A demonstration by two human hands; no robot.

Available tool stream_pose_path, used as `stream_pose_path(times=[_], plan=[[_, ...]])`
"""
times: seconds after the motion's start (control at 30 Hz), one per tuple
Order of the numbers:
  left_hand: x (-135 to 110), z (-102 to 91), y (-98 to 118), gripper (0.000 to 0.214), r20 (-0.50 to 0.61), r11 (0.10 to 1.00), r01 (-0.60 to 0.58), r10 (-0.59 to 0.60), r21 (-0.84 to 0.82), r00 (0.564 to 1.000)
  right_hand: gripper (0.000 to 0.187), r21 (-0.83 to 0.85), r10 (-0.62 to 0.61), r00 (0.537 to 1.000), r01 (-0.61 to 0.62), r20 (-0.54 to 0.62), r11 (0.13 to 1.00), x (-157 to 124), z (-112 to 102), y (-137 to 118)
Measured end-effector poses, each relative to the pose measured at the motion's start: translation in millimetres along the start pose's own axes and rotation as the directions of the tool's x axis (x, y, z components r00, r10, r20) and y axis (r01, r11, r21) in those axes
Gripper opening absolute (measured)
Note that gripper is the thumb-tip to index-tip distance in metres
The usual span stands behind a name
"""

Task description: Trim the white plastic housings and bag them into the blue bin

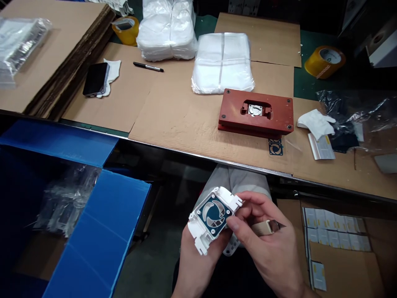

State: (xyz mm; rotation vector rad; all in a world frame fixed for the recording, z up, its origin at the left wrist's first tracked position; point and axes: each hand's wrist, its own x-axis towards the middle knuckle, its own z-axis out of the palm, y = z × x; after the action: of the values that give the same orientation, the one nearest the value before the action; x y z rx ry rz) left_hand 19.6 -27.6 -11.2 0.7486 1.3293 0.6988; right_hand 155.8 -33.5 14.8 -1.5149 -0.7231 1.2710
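You hold a white plastic frame (228, 198) over your lap, below the worktop's front edge; it is squarish, with notched tabs at opposite ends. A dark blue sticker (214, 213), cut in a swirling fan shape, lies flat inside it. Your left hand (201, 250) is clamped on the frame from below, and your right hand's (265, 244) fingers pinch its right side; a small cream tool (262, 228) with a metal end sits in that hand.

Ahead, the worktop (173, 107) wears smooth brown cardboard and a straight metal lip. On it stands a smooth red block (232, 109) with a recess in its top, and beyond that soft, banded plastic bags (221, 62). A flat stretch of cardboard runs from the block to the slim pen (148, 66). At left, the blue box (102, 231) has stiff flaps, with dark floor between it and your left wrist.
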Motion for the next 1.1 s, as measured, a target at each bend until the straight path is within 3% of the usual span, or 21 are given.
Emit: stream_pose_path(times=[0.33, 0.53, 0.63, 0.7, 0.83, 0.93, 1.1], plan=[[2.9, 0.1, 6.0, 0.033, 0.041, 0.998, -0.03, 0.028, 0.059, 0.999, 0.027, 0.006, 0.01, 1.0, -0.01, -0.028, 1.0, 3.3, 2.0, -6.3], [-6.6, 2.1, 10.8, 0.036, -0.101, 0.988, -0.044, 0.059, 0.145, 0.993, 0.025, -0.133, -0.036, 0.996, 0.047, 0.079, 0.99, 16.6, -23.7, -1.1], [-6.5, -2.7, 2.7, 0.025, -0.105, 0.951, -0.132, 0.167, 0.278, 0.98, 0.02, -0.085, 0.042, 0.989, -0.03, 0.144, 0.996, 24.3, -34.3, 1.4], [-3.3, -8.8, -6.4, 0.015, -0.08, 0.878, -0.242, 0.3, 0.413, 0.951, 0.02, 0.018, 0.125, 0.974, -0.131, 0.187, 0.991, 26.4, -36.5, 2.4], [4.1, -20.7, -17.5, 0.014, 0.022, 0.654, -0.485, 0.582, 0.581, 0.813, 0.019, 0.227, 0.23, 0.95, -0.276, 0.21, 0.934, 24.6, -32.9, 1.9], [6.1, -24.7, -14.8, 0.016, 0.097, 0.526, -0.554, 0.663, 0.645, 0.742, 0.018, 0.296, 0.26, 0.943, -0.314, 0.209, 0.902, 23.4, -29.3, 0.1], [6.4, -26.5, -9.4, 0.022, 0.144, 0.424, -0.586, 0.713, 0.69, 0.686, 0.016, 0.315, 0.28, 0.938, -0.335, 0.206, 0.888, 23.6, -28.1, -2.3]])
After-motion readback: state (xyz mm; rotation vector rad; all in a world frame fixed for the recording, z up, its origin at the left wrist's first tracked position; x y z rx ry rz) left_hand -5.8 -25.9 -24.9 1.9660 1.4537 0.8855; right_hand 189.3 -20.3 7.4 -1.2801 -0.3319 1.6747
